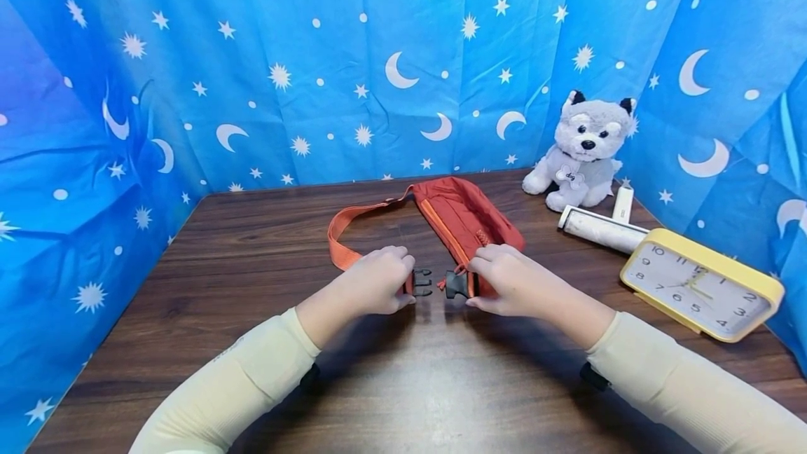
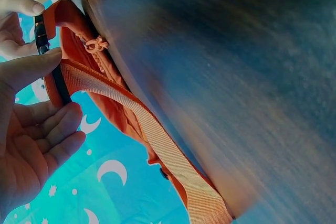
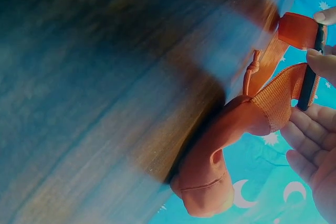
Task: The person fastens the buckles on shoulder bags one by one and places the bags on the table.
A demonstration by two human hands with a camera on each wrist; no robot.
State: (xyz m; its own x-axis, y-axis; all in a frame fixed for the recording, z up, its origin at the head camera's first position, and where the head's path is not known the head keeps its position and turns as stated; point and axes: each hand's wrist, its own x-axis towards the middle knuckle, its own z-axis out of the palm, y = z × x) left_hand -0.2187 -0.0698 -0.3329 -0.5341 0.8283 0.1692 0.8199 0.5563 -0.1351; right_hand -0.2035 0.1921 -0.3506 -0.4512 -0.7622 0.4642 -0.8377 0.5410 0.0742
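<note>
A red-orange waist bag [image 1: 463, 216] lies on the table, its orange strap [image 1: 341, 230] looping out to the left. My left hand [image 1: 378, 280] pinches the black pronged half of the buckle [image 1: 422, 282] between thumb and fingers. Facing it across a small gap is the black socket half [image 1: 457, 284], which my right hand [image 1: 513, 280] grips where the webbing joins it. Both halves are held in front of the bag, prongs pointing at the socket. An orange zipper pull cord [image 2: 96, 44] hangs from the bag close to the socket.
At the back right sits a grey plush dog [image 1: 586, 149]. A white lint roller [image 1: 602, 228] lies in front of it, beside a yellow alarm clock [image 1: 701, 284]. Blue curtains [image 1: 353, 90] with moons and stars enclose the wooden table [image 1: 252, 230] on the back and sides.
</note>
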